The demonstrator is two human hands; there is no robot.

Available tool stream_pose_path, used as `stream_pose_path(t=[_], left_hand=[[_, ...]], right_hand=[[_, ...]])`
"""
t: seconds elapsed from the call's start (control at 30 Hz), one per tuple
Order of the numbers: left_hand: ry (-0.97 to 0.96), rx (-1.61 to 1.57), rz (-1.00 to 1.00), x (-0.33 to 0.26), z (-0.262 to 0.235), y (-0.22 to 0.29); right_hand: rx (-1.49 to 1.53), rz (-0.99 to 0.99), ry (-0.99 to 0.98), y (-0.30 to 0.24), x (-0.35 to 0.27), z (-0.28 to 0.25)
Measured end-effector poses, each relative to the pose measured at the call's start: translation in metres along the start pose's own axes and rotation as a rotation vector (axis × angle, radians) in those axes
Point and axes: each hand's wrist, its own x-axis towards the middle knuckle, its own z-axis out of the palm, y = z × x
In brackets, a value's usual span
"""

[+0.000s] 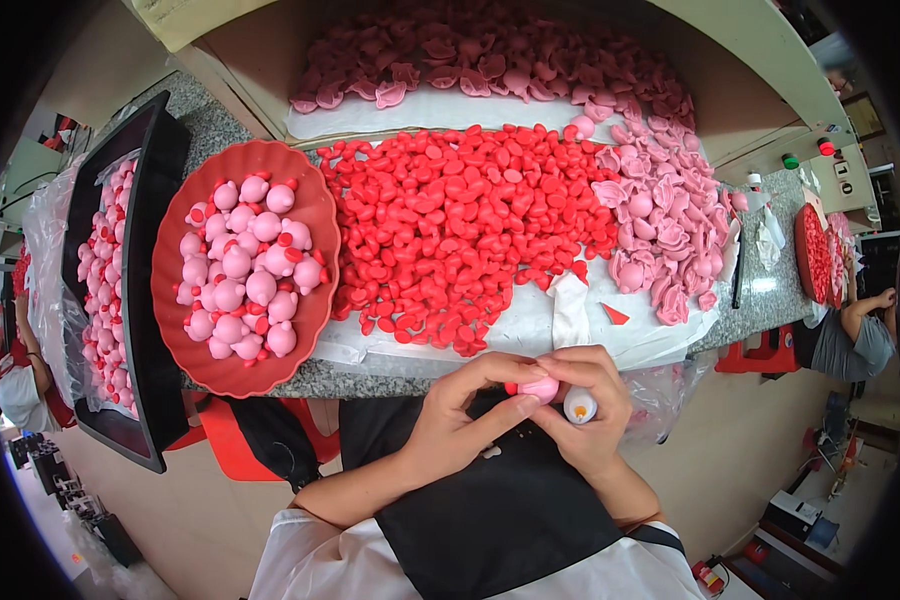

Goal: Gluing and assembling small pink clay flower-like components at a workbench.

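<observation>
Left hand: fingers curled, thumb and forefinger pinched on a pink ball with a red part showing at its left side; right hand: closed about a white bottle with an orange spot at its end, its fingertips also meeting the ball. Ball located between the two hands, in front of the black apron and off the near table edge; the two-handed grip apparently steadies so small a piece, while the bottle, probably a glue dispenser, is kept in the palm for ready use. Directly beyond: a white cloth strip and a red triangular scrap, both on white sheeting that seems laid to protect the granite table. Centre: one broad heap of red oval pieces; adjoining at right, a heap of pink shells, the kinds presumably kept side by side for easy picking. Left: a red scalloped bowl of pink balls with red parts, then a black tray of similar pieces. Obstructions: the bowl blocks the direct way to the tray; the heaps crowd the middle; a dark slender tool lies beyond the shells; a see-through plastic bag hangs by the right hand
</observation>
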Motion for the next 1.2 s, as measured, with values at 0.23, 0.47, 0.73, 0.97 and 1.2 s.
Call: stream_pose_path(t=[0.23,0.47,0.73,0.97,1.2], left_hand=[[-0.006,-0.249,-0.002,-0.005,0.001,0.006],[0.029,-0.278,0.005,-0.006,-0.003,0.000],[0.056,-0.253,0.050,-0.008,-0.013,-0.006],[0.004,-0.362,0.067,-0.007,-0.023,-0.017],[0.002,-0.722,-0.029,-0.002,-0.023,-0.031]], right_hand=[[0.178,0.026,0.020,-0.007,0.000,0.008],[0.245,0.041,-0.004,-0.002,-0.001,0.009],[0.230,0.000,-0.041,0.009,0.003,0.019],[0.324,-0.012,-0.038,0.017,0.004,0.027],[0.408,0.062,-0.007,0.018,0.006,0.030]])
